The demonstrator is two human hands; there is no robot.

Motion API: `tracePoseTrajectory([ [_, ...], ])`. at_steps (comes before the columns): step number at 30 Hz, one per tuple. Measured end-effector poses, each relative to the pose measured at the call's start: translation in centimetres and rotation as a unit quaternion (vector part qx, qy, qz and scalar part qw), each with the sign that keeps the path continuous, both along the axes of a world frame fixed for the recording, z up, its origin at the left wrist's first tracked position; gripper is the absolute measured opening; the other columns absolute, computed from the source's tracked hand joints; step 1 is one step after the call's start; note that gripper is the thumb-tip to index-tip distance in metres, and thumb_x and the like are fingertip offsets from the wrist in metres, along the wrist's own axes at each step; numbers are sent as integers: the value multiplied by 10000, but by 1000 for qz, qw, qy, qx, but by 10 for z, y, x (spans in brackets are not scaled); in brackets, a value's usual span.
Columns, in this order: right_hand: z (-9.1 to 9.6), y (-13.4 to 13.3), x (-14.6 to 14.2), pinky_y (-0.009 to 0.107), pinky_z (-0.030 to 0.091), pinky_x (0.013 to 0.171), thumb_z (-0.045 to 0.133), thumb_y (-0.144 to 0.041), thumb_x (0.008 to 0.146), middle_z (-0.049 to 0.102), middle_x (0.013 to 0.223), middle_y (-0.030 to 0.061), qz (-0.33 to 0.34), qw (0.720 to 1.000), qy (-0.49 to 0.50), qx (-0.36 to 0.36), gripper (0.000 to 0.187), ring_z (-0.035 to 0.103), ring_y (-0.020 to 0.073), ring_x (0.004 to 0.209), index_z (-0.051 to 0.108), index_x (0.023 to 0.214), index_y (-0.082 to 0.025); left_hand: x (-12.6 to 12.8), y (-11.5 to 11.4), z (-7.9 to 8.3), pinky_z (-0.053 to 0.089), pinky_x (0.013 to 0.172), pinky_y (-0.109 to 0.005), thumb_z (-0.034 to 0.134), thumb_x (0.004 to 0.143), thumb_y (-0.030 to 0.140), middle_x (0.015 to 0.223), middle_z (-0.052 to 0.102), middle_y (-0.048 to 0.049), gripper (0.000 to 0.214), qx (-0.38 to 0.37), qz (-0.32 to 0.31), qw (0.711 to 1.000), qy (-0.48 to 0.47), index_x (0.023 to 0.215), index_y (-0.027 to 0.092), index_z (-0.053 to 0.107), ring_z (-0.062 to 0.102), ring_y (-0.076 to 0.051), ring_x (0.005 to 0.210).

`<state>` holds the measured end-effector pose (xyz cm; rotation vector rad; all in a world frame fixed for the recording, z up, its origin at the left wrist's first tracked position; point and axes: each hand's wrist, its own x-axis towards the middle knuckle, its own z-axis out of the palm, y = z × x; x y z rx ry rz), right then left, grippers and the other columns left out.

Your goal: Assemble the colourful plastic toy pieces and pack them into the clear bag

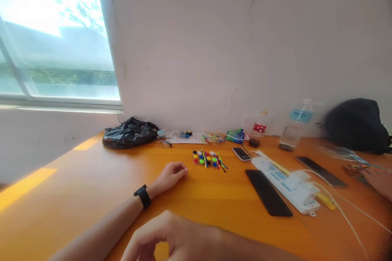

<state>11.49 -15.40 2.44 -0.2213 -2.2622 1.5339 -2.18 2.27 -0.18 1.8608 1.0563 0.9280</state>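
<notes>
My left hand (pixel 170 174), with a black watch (pixel 142 195) on its wrist, rests on the orange table (pixel 76 187). Its fingers are curled in a loose fist with nothing visible in them. The fingertips lie a short way left of a small cluster of coloured round pieces and thin coloured sticks (pixel 208 159). My right hand (pixel 171 238) is close to the camera at the bottom edge. It is blurred, its fingers bent down toward the thumb, and I see nothing held in it.
A black phone (pixel 268 197), a white power strip (pixel 288 185) with cables, a small phone (pixel 241 153) and another dark phone (pixel 321 171) lie on the right. A black plastic bag (pixel 130 132), packets, two bottles (pixel 296 129) and a dark bag (pixel 355 124) line the wall. Another person's hand (pixel 379 181) is at the right edge.
</notes>
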Motion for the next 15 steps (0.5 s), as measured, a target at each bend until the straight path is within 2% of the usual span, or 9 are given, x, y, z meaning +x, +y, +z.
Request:
tracePoseTrajectory([
  [1,6,27,5,255,492,716,550,-410,1018,700,1005,36,-31,999,2,10,283,634,161,869,676,1198,-231,0,0,-2,443,668,-265,610,905,516,792,686,-43,386,15,5,1000,4,835,143,679,586,-164,714],
  [2,11,53,12,248,462,660,571,-395,1000,692,892,19,-109,992,-25,55,250,611,149,780,706,1118,-221,0,0,-4,454,683,-268,617,906,480,817,694,-49,344,31,8,999,8,864,145,688,598,-171,738],
  [4,13,99,33,261,422,638,555,-328,988,674,807,14,-281,945,-42,163,215,568,147,707,731,979,-205,1,0,-8,472,709,-276,617,911,409,864,700,-61,269,70,16,997,24,930,153,697,611,-180,769],
  [7,0,142,68,288,440,689,484,-260,993,691,821,29,-435,860,-68,257,240,594,173,719,715,961,-207,2,-1,-15,499,823,-327,601,910,305,1022,692,-96,234,159,29,984,80,1083,175,688,619,-213,888],
  [9,-11,156,85,320,473,812,510,-239,965,712,945,54,-492,810,-93,305,215,641,207,853,702,1059,-212,4,-2,-18,482,943,-391,573,916,258,1170,660,-124,320,220,28,965,139,1218,193,655,601,-253,1025],
  [12,-25,168,96,367,469,917,541,-227,932,678,1059,97,-539,745,-164,357,276,613,265,1030,674,1173,-210,7,-3,-17,427,1055,-471,486,955,224,1401,565,-150,507,279,3,933,228,1461,217,505,539,-300,1190],
  [15,-33,174,95,411,435,1006,578,-240,912,617,1185,131,-536,711,-220,399,351,539,304,1149,646,1255,-205,9,2,-13,377,1108,-523,451,948,199,1621,365,-129,694,306,-44,906,288,1615,244,267,451,-340,1324],
])
